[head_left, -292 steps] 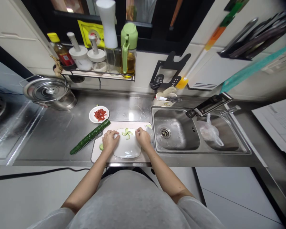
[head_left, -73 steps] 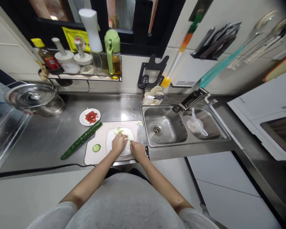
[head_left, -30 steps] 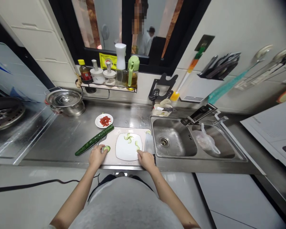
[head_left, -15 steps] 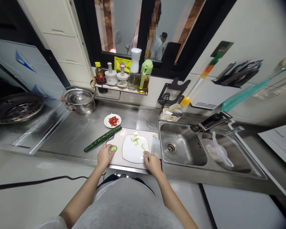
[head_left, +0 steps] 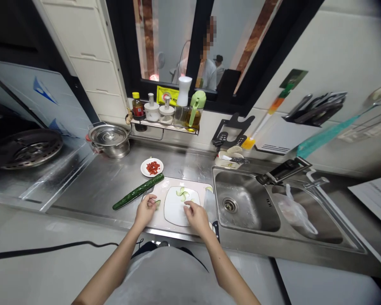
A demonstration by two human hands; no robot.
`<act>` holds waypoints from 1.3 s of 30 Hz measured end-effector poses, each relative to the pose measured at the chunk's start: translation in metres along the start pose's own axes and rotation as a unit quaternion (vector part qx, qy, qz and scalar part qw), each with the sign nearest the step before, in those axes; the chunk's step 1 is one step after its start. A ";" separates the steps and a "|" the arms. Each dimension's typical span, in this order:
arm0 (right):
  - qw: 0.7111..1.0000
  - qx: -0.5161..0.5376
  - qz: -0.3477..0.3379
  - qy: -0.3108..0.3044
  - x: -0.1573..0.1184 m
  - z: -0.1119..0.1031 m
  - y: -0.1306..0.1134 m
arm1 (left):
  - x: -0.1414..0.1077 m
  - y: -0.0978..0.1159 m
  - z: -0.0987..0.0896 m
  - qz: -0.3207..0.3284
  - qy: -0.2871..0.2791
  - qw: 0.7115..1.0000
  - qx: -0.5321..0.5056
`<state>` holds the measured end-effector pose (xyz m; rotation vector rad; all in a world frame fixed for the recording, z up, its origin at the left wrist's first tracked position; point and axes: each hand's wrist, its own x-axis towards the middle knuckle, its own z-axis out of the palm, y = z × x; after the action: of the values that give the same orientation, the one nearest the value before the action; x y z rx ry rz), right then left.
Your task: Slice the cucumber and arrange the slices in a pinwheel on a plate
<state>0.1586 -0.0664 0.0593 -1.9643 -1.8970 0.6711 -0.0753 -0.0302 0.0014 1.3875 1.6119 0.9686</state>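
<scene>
My left hand (head_left: 146, 210) is closed on a few thin cucumber slices (head_left: 158, 204), held over the left part of a pale cutting board (head_left: 168, 182). A white square plate (head_left: 174, 217) rests on the board, with several curved cucumber slices (head_left: 181, 193) near its far edge. Over the plate's right side, my right hand (head_left: 197, 217) has thumb and finger pinched together; whatever is between them is hidden. A long green cucumber (head_left: 138, 192) lies slanted to the left of the board. The knife (head_left: 210, 202) lies at the board's right, its black handle toward me.
A small white dish of chopped red pieces (head_left: 152, 167) sits behind the cucumber. The double sink (head_left: 247, 207) opens on the right, a plastic bag (head_left: 295, 212) in its far basin. A lidded pot (head_left: 111, 140) stands back left, below a condiment shelf (head_left: 165, 125).
My right hand has moved left from the plate's right edge to farther over the plate. My left hand has turned its slices more edge-on. The view has tilted up slightly.
</scene>
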 end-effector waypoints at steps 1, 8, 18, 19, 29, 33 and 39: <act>0.999 0.028 -0.018 0.009 0.004 -0.001 -0.006 | 0.003 0.007 0.001 -0.004 -0.014 0.998 -0.055; 0.974 0.197 -0.106 0.032 0.038 -0.010 -0.042 | 0.016 0.077 0.009 -0.014 -0.107 0.961 -0.256; 0.938 0.308 -0.114 0.111 0.050 -0.034 -0.034 | 0.013 0.119 0.021 -0.027 -0.073 0.957 -0.278; 0.938 0.302 -0.125 0.117 0.049 -0.037 -0.033 | 0.012 0.121 0.022 -0.051 -0.096 0.954 -0.281; 0.947 0.238 -0.175 0.128 0.042 -0.049 -0.026 | 0.017 0.140 0.032 -0.127 -0.141 0.931 -0.312; 0.949 0.244 -0.151 0.131 0.041 -0.047 -0.020 | 0.017 0.140 0.038 -0.093 -0.128 0.933 -0.323; 0.948 0.259 -0.136 0.128 0.039 -0.050 -0.018 | 0.016 0.145 0.042 -0.086 -0.129 0.935 -0.319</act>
<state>0.1708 -0.0217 0.1068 -1.3596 -1.5869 0.7057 0.0185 0.0039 0.1153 0.8637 1.0605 1.0311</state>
